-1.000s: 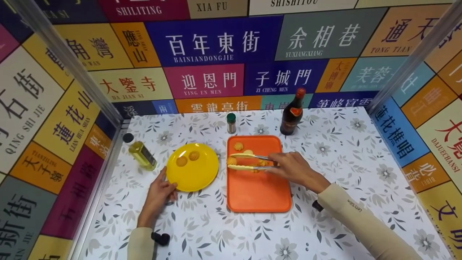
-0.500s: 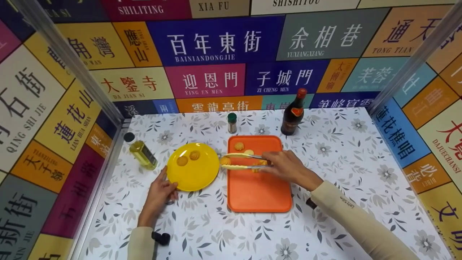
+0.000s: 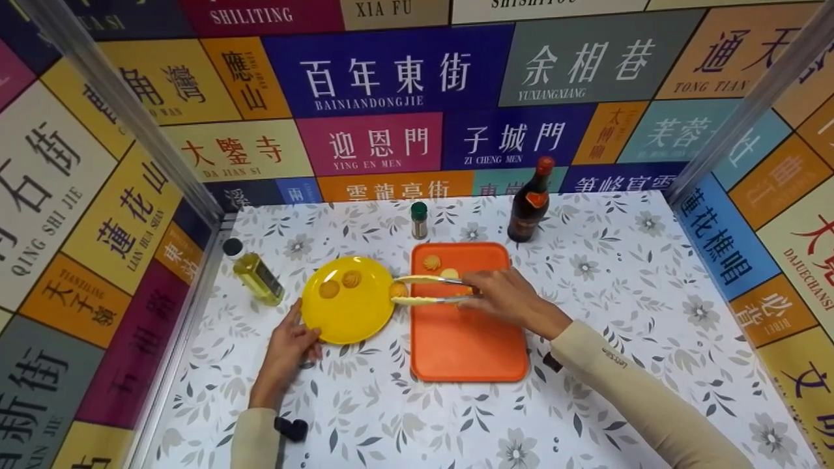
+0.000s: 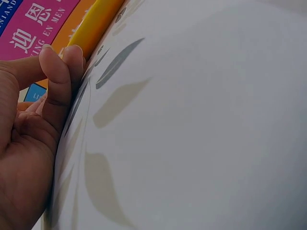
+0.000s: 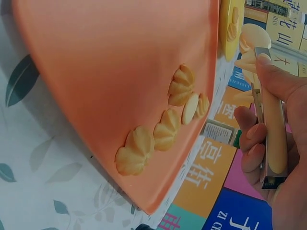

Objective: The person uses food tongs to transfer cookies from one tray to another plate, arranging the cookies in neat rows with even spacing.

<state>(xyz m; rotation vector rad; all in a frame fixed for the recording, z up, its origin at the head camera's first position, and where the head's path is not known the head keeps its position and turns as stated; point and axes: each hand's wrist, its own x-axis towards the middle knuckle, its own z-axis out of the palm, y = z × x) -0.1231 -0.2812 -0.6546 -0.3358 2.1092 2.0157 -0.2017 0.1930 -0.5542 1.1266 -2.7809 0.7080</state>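
Observation:
In the head view, my left hand (image 3: 291,341) pinches the left rim of a yellow plate (image 3: 352,319), thumb on the edge. Two cookies, one of them swirled (image 3: 352,279), lie on the plate. My right hand (image 3: 511,296) grips metal tongs (image 3: 427,280) with pale yellow tips. Between those tips is a piped cookie (image 3: 398,290), right at the plate's right rim. Beneath the tongs lies an orange tray (image 3: 469,352). The right wrist view shows several cookies on it, among them a large swirled one (image 5: 135,151) and a pale oval one (image 5: 190,109).
An oil bottle (image 3: 257,277) stands left of the plate. Behind the tray are a green-capped spice jar (image 3: 419,221) and a dark red-capped bottle (image 3: 529,205). Printed wall panels (image 3: 391,71) enclose the patterned table (image 3: 606,273) at the back and sides.
My right hand has moved left with the tongs, carrying the cookie from above the tray to the plate's right rim. The left hand and plate have stayed in place.

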